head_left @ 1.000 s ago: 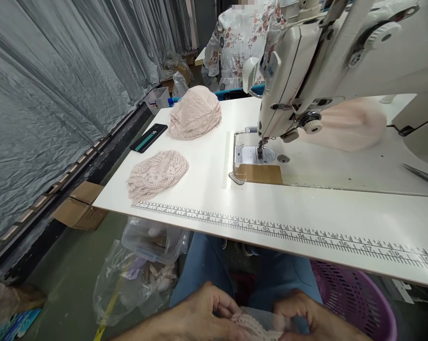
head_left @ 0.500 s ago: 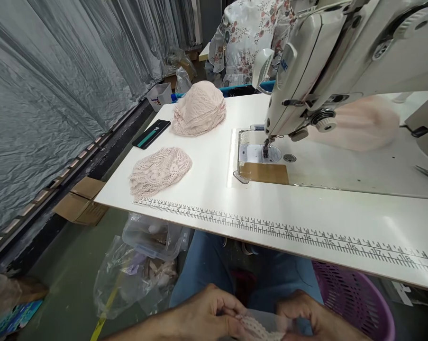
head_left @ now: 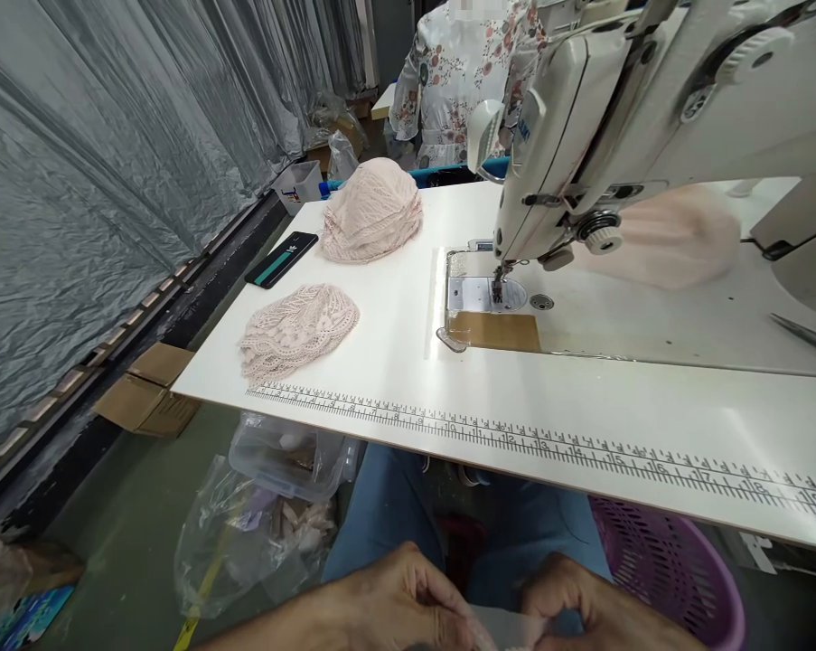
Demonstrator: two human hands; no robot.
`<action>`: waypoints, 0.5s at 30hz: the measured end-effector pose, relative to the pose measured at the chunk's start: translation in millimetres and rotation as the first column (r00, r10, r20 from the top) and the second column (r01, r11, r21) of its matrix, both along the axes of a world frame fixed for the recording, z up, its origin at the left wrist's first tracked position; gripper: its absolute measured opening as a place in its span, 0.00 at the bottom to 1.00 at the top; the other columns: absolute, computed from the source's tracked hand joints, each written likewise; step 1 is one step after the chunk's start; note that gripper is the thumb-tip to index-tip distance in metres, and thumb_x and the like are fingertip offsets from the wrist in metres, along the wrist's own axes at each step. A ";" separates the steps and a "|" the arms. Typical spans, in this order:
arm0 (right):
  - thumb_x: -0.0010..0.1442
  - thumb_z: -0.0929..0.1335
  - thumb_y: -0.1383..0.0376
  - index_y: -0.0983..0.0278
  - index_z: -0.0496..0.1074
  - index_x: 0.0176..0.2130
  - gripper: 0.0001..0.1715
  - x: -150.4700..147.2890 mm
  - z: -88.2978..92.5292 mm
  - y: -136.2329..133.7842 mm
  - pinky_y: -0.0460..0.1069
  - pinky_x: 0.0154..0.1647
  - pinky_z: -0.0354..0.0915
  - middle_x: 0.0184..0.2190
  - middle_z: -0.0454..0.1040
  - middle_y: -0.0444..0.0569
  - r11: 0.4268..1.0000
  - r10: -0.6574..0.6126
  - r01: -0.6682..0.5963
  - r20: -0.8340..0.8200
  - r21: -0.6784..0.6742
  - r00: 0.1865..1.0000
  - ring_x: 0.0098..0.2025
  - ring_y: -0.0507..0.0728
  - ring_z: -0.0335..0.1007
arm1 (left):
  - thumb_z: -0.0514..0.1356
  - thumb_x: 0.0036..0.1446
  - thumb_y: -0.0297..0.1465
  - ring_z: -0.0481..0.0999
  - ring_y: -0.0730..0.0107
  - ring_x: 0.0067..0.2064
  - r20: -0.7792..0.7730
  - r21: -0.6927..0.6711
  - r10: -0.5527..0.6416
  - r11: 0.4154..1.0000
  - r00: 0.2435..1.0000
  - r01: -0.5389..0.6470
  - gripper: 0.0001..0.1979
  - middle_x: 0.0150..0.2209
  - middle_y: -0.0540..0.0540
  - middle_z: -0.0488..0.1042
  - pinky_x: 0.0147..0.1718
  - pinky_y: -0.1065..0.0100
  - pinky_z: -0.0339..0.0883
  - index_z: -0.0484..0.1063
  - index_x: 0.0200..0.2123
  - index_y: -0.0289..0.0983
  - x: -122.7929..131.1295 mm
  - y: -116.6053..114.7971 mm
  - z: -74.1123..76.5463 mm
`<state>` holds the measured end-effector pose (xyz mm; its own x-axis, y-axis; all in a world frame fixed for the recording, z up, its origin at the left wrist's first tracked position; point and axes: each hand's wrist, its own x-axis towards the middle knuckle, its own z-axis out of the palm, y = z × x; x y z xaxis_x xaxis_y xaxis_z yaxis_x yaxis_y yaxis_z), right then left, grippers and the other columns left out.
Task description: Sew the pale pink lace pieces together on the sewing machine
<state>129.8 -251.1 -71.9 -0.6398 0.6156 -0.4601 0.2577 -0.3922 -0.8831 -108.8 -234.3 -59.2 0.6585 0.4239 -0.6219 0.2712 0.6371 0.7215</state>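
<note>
Low over my lap, below the table edge, my left hand and my right hand pinch a piece of sheer lace fabric between them. The bottom of the picture cuts off most of that fabric. On the table's left side lies a flat pale pink lace piece. Behind it sits a domed stack of pink lace cups. Neither hand touches the table or these pieces.
A sewing machine stands on the white table, with a printed ruler along the front edge. A phone and metal tweezers or scissors tips lie there. Below right is a purple basket. A person is behind.
The view has shifted slightly. Both hands still grip the lace fabric, which has dropped lower, so less of its lace edge shows between them.
</note>
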 end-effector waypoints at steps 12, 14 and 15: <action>0.43 0.75 0.57 0.61 0.78 0.27 0.11 -6.5 3.8 -0.6 0.45 0.34 0.62 0.25 0.72 0.41 0.999 -0.017 0.021 0.119 -0.037 0.993 0.32 0.54 0.68 | 0.68 0.33 0.57 0.76 0.65 0.33 -0.027 -0.030 -0.052 0.998 0.998 0.051 0.35 0.32 0.42 0.79 0.41 0.66 0.68 0.81 0.36 0.32 -2.8 3.5 -0.2; 0.45 0.73 0.60 0.61 0.77 0.26 0.06 -9.3 2.5 -2.7 0.45 0.35 0.62 0.25 0.72 0.41 0.999 -0.011 0.017 0.135 -0.038 0.991 0.33 0.54 0.69 | 0.68 0.32 0.57 0.74 0.68 0.33 -0.015 -0.039 -0.052 0.998 0.999 0.051 0.36 0.31 0.44 0.78 0.40 0.68 0.68 0.81 0.36 0.32 -4.0 2.8 -1.5; 0.46 0.72 0.62 0.61 0.77 0.26 0.05 -9.9 2.1 -3.6 0.46 0.36 0.62 0.25 0.72 0.41 1.000 -0.005 0.009 0.145 -0.029 0.989 0.33 0.54 0.69 | 0.68 0.32 0.57 0.74 0.69 0.32 -0.015 -0.043 -0.056 0.998 0.998 0.055 0.36 0.31 0.44 0.78 0.39 0.69 0.67 0.81 0.36 0.33 -4.7 2.6 -1.9</action>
<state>119.8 -254.7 -69.8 -0.5606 0.6046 -0.5658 0.3796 -0.4196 -0.8245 -113.5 -231.6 -61.1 0.6696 0.3603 -0.6494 0.3185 0.6507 0.6894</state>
